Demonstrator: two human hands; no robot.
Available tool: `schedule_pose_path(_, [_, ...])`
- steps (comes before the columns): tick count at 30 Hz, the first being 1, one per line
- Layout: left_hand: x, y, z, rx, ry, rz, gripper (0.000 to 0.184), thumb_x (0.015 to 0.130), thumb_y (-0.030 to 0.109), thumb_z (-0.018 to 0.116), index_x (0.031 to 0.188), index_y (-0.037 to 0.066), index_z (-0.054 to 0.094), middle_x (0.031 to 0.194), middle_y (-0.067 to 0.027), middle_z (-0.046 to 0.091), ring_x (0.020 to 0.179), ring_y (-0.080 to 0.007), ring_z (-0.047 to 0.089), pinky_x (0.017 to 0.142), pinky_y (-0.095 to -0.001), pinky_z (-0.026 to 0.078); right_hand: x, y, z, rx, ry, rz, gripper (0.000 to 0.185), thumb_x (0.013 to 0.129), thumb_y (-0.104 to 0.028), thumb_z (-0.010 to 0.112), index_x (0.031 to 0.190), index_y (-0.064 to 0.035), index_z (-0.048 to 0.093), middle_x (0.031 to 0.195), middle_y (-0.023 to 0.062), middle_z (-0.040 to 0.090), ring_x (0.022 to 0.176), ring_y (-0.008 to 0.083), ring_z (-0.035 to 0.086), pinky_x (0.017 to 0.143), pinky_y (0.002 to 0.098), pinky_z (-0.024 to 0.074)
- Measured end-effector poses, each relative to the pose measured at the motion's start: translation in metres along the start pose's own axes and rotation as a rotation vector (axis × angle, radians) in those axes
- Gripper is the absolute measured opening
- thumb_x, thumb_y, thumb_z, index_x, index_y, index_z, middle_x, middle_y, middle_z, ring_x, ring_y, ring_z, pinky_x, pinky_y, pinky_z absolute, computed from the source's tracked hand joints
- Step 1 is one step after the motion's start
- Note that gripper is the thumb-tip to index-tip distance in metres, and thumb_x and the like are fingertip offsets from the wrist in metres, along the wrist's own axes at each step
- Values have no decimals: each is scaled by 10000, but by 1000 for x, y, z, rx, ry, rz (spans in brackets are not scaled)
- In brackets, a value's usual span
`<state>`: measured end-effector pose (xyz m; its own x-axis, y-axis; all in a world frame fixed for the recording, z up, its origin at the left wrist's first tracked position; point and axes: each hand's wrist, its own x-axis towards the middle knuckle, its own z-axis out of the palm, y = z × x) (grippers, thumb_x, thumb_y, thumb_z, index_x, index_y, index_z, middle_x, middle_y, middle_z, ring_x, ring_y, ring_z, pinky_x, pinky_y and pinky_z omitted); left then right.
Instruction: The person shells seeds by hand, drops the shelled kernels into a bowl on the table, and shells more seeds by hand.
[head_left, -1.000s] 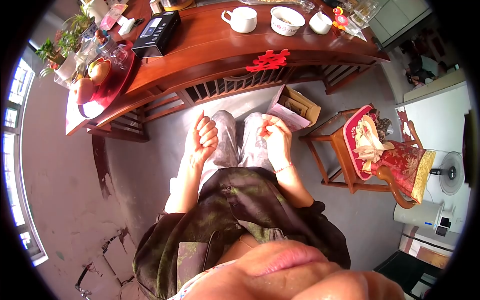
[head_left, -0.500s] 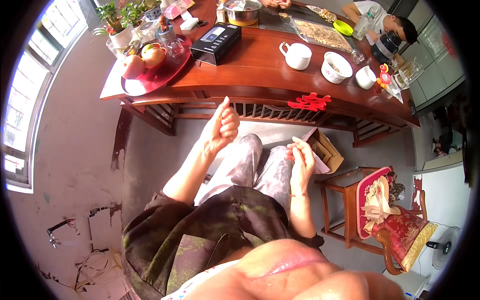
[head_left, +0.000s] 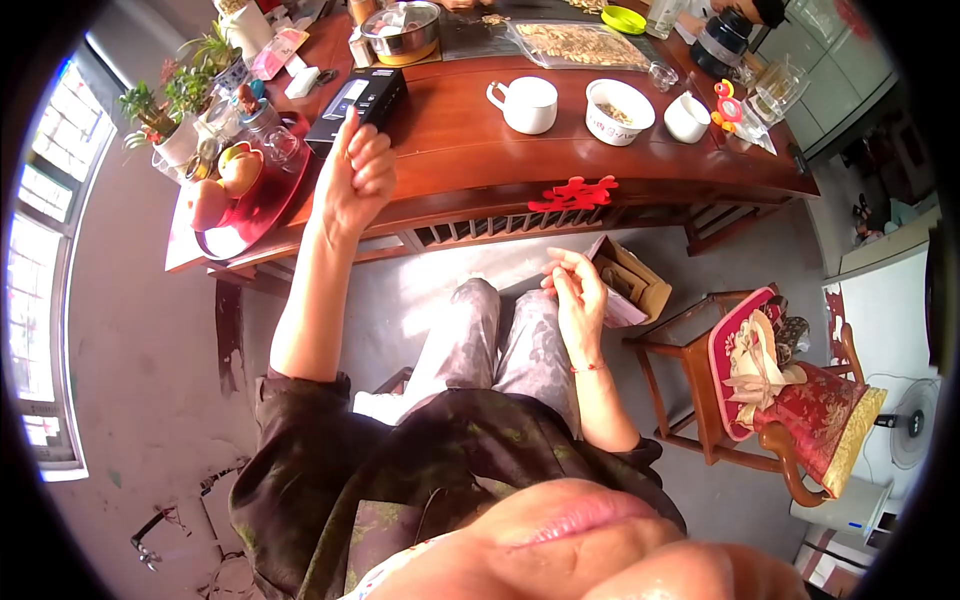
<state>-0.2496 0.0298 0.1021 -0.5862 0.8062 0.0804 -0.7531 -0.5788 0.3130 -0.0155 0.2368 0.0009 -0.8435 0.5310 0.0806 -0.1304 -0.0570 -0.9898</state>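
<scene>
My left hand (head_left: 357, 180) is raised in front of the table edge, fingers curled in and thumb pressed along the top. Whatever it may hold is hidden. Lower down, above my knees, my right hand (head_left: 580, 295) has bent fingers with the tips close to the thumb; anything between them is too small to make out. Behind the left hand in view lies a black box (head_left: 375, 100) on the wooden table (head_left: 450, 150). A white mug (head_left: 528, 106), a white bowl (head_left: 619, 112) with small pieces in it and a white cup (head_left: 687, 120) stand farther right.
A red tray (head_left: 280, 205) holds fruit (head_left: 240, 175) and jars. At the back are a steel pot (head_left: 402, 45) and a clear flat pack (head_left: 580, 45) of light-brown pieces. Another person's arm shows there. A cardboard box (head_left: 630, 280) and a chair (head_left: 700, 370) stand on the right.
My left hand has risen and moved left, now overlapping the table's front. The view has shifted, so the table items sit farther left. My right hand keeps much the same bent pose.
</scene>
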Motion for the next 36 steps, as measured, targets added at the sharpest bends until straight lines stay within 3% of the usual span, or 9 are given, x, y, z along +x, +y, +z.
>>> schedule_pose_path(11, [144,73,-18,61,3,-27,403,976,350,463,669,105,373,591,29,279,481,-78,229,423,-221,178,73,11,13,-165,26,-159,205,921,-18,496,1102,-14,593,884,60,619,733,115,588,640,229,496])
schedule_pose_path(12, [179,91,-61,134,-315,-70,334,964,410,456,890,94,538,777,-3,527,602,-90,474,462,-216,327,81,13,17,-186,27,-184,210,912,-9,501,1102,-13,591,882,63,617,726,125,591,622,233,493])
schedule_pose_path(14, [214,70,-28,98,113,112,367,965,367,475,691,130,416,600,55,305,460,-63,201,396,-207,159,102,13,22,-332,-8,-252,193,892,14,502,1056,-6,603,850,87,603,713,145,597,565,245,457])
schedule_pose_path(18, [311,76,-62,94,50,-49,359,960,375,481,678,158,433,571,63,318,450,-66,252,390,-215,175,151,10,37,-452,-95,-489,173,802,65,531,947,21,616,787,132,603,643,236,621,569,308,499])
schedule_pose_path(22, [378,74,-81,128,51,-116,420,950,449,462,646,168,388,559,59,296,439,-70,226,384,-221,151,181,13,52,-418,-108,-544,219,749,90,538,942,24,618,782,132,620,640,244,625,561,320,512])
schedule_pose_path(28, [421,68,-93,61,163,-183,464,926,506,470,616,182,352,549,57,268,437,-65,195,387,-212,125,173,12,69,-441,-52,-384,267,728,79,574,974,-7,628,811,109,622,648,248,607,557,312,483])
schedule_pose_path(30, [419,59,-63,152,309,-127,427,953,425,478,675,117,381,594,34,284,483,-71,237,414,-213,177,176,1,74,-489,-53,-347,278,733,78,580,993,-8,625,824,107,619,657,244,607,553,311,480])
schedule_pose_path(32, [433,64,-68,97,299,-210,480,908,550,472,671,143,376,593,38,301,481,-68,240,401,-200,167,177,-10,74,-498,-82,-290,290,741,73,579,1018,-8,611,814,108,610,661,238,606,555,318,477])
schedule_pose_path(36, [455,59,-49,125,325,-190,457,840,504,610,671,138,393,605,39,334,484,-55,259,396,-168,184,171,-41,83,-434,-132,-118,279,778,49,558,1047,-19,587,797,101,584,602,224,552,538,321,453])
